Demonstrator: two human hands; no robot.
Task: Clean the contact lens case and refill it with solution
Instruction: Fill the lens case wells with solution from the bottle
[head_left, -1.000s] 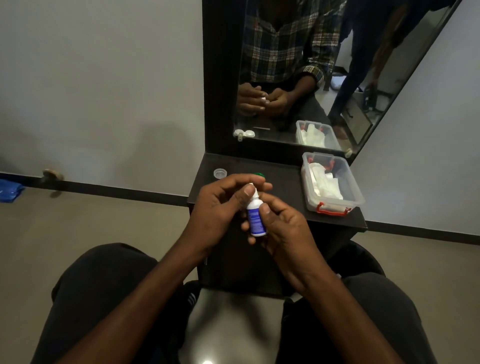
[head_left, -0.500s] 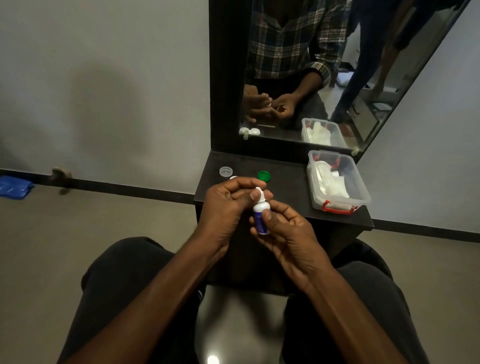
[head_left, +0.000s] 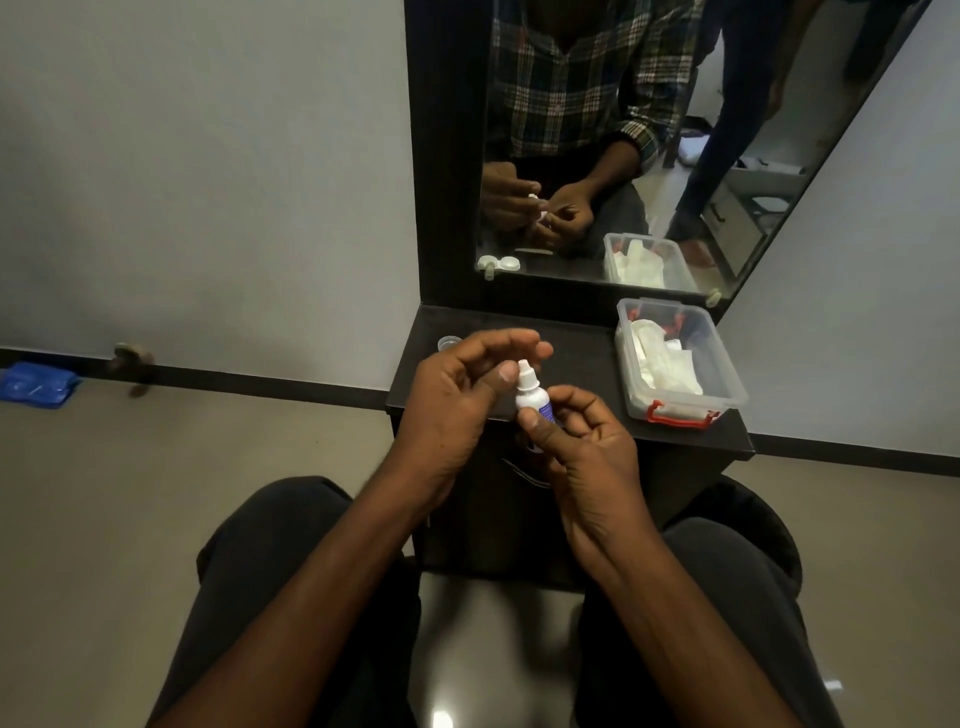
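My left hand (head_left: 457, 395) has let go of the bottle (head_left: 531, 397) tip, fingers loose now. My right hand (head_left: 582, 441) grips it tight. The tip is bare, ready to squeeze. Case is hidden, maybe at 12 o'clock.

A white dropper bottle (head_left: 531, 397) with a blue label. A black worktop (head_left: 582, 358) carries a clear plastic box (head_left: 727, 384) with red latches at its right edge, white cloths inside. The mirror (head_left: 649, 156) reflects a dark plaid shirt. Black trousers, beige floor.
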